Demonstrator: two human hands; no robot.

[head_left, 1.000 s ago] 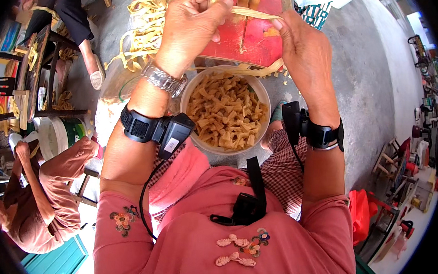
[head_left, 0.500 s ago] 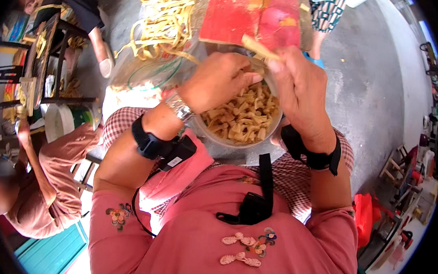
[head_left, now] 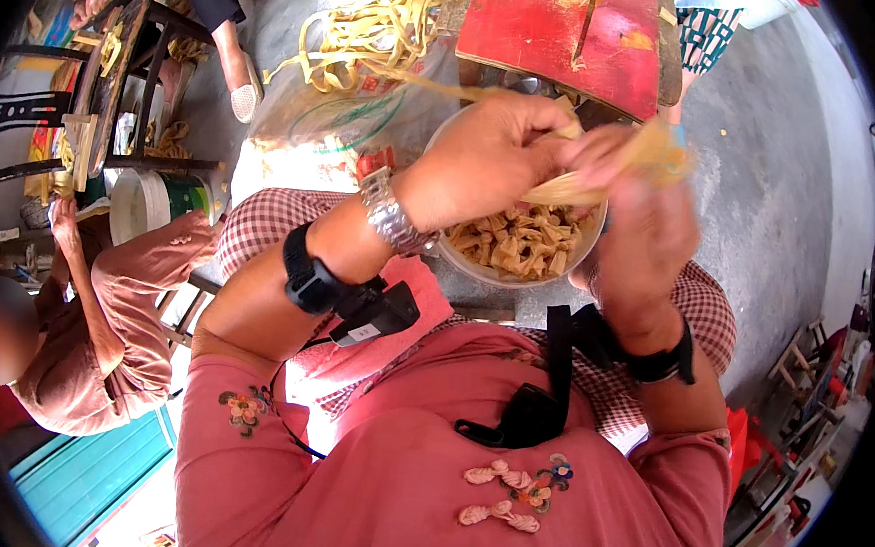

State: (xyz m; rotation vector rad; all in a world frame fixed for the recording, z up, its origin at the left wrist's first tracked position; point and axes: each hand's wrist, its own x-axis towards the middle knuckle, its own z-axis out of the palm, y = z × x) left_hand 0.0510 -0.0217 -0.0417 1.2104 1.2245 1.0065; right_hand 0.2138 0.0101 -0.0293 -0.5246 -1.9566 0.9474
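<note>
A soft pale-yellow flat strip (head_left: pixel 568 191), resembling tofu skin, is pulled between my two hands above a round tub. My left hand (head_left: pixel 485 151) is closed on it, thumb and fingers pinching; a length of strip runs back from this hand toward the heap of strips. My right hand (head_left: pixel 651 226) is smeared by motion, but its raised fingers hold a wider, bunched part of the strip. Below them, the whitish tub (head_left: pixel 505 280) contains many short knotted yellow pieces (head_left: pixel 520 240). My hands partly cover its far side.
Beyond the tub, a heap of long yellow strips (head_left: pixel 388 20) lies on clear plastic (head_left: pixel 306 125). A red board (head_left: pixel 533 29) stands at the far middle. At left, a seated person (head_left: pixel 117 354) works near a dark chair (head_left: pixel 26 118) and a white bucket (head_left: pixel 139 205).
The whole view has shifted, so things appear farther right. My right hand has swung outward and down, drawing the strip across. My left hand now pinches the strip beside it.
</note>
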